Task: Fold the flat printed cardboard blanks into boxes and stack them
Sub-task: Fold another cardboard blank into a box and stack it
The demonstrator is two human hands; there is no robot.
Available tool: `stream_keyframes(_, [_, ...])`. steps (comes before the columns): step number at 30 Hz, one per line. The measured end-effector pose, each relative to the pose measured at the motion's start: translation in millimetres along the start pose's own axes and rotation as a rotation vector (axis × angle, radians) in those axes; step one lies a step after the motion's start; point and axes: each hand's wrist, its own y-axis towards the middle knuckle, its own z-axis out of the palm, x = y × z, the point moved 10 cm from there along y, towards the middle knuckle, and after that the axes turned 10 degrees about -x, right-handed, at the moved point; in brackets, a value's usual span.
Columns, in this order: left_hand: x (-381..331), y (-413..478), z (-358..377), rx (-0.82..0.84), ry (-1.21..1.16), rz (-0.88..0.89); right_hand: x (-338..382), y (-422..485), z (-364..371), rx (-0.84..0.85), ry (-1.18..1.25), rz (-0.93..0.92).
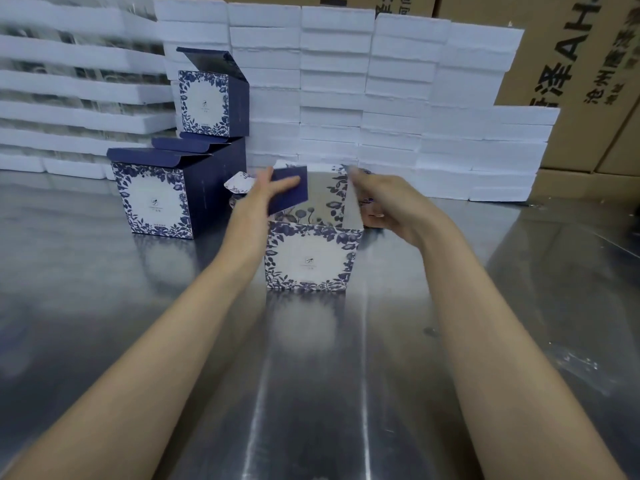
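Far left on the steel surface (104, 306): a stack of finished boxes (156, 199), lids standing up, one perched higher and further back. Right of the stack, well apart from it, the open box (311, 258) sits upright at centre, mouth up, printed front facing the wearer. Left grip (263, 199) is spread, with straight fingers laid flat against the navy flap (289, 188), which rises from the box's left side and leans in over the mouth. Right grip (391, 206) is motion-blurred. Its fingers look curled round the box's right wall and its thumb reaches to the top edge, so it reads as a steadying hold. Key relation: the flap's hinge runs front to back along the left edge, so the flap's way down is rightward and into the mouth, toward the right grip. The left grip is nearer both flap and stack. White foam slabs (346, 81) are banked behind, with brown cartons (588, 64) far right.
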Motion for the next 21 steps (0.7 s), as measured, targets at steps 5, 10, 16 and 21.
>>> stream_keyframes(5, [19, 0, 0, -0.04, -0.072, -0.199, -18, 5, 18, -0.012, 0.013, -0.005])
stream_keyframes(10, [30, 0, 4, 0.009, -0.117, -0.332, -26, 10, 17, -0.069, 0.186, 0.025])
stream_keyframes(16, [15, -1, -4, -0.006, 0.037, 0.123, -23, 10, 20, -0.038, 0.129, 0.081])
stream_keyframes(21, [10, 8, -4, -0.002, 0.13, 0.299, -24, -2, 33, 0.114, 0.085, 0.173])
